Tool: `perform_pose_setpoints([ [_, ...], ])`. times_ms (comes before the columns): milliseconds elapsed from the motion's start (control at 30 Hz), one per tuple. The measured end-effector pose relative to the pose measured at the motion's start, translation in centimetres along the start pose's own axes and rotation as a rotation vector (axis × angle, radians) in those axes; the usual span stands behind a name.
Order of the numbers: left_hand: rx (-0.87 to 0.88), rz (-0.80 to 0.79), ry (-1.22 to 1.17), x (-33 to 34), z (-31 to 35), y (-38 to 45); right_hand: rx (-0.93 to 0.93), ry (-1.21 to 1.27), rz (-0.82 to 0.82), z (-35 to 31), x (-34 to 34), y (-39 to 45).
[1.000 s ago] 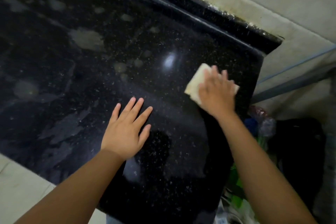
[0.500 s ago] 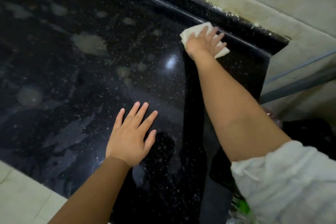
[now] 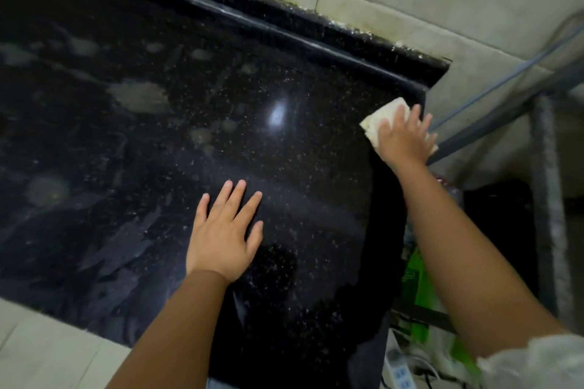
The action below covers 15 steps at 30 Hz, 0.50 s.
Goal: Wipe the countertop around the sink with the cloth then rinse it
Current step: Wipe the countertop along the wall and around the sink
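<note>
cloth (image 3: 380,118): pale, folded, flat | countertop (image 3: 189,136): black speckled, smeared, cloth at right edge

Right hand (image 3: 403,139): presses flat on a pale cloth (image 3: 380,118) at the countertop's right edge.
Left hand (image 3: 226,234): lies flat, fingers spread, on the countertop (image 3: 158,167).
Countertop: black, speckled, with dull smears.

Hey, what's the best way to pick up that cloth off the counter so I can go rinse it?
Probably pinch the cloth at its free near-left corner, coming from the left over the countertop. The right hand presses it flat at the counter's right edge, covering most of it, so that exposed corner is the easiest grip. The left hand rests flat nearby.
</note>
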State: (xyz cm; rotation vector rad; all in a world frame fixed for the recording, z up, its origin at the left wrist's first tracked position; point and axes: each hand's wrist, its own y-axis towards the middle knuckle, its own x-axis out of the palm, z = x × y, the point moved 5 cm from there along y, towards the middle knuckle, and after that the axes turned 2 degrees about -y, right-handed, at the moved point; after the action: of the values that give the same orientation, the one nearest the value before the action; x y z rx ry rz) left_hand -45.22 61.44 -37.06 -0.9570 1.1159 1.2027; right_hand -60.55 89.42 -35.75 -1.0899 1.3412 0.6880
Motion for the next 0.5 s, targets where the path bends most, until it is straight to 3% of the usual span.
perform_pose_setpoints([
  [133,-0.013,-0.015,0.003,-0.3,0.1,0.1,0.223,0.21,-0.024,1.1,-1.1,3.5],
  [267,0.011,-0.026,-0.009,-0.2,0.0,0.1,0.347,0.167,-0.066,-0.3,-1.0,4.5],
  [333,0.017,-0.024,-0.002,-0.2,0.0,0.1,0.246,0.065,-0.086,-2.2,-1.0,4.5],
  [500,0.021,-0.018,0.004,-0.1,-0.1,0.2,-0.232,-0.084,-0.154,-10.0,1.0,0.5],
])
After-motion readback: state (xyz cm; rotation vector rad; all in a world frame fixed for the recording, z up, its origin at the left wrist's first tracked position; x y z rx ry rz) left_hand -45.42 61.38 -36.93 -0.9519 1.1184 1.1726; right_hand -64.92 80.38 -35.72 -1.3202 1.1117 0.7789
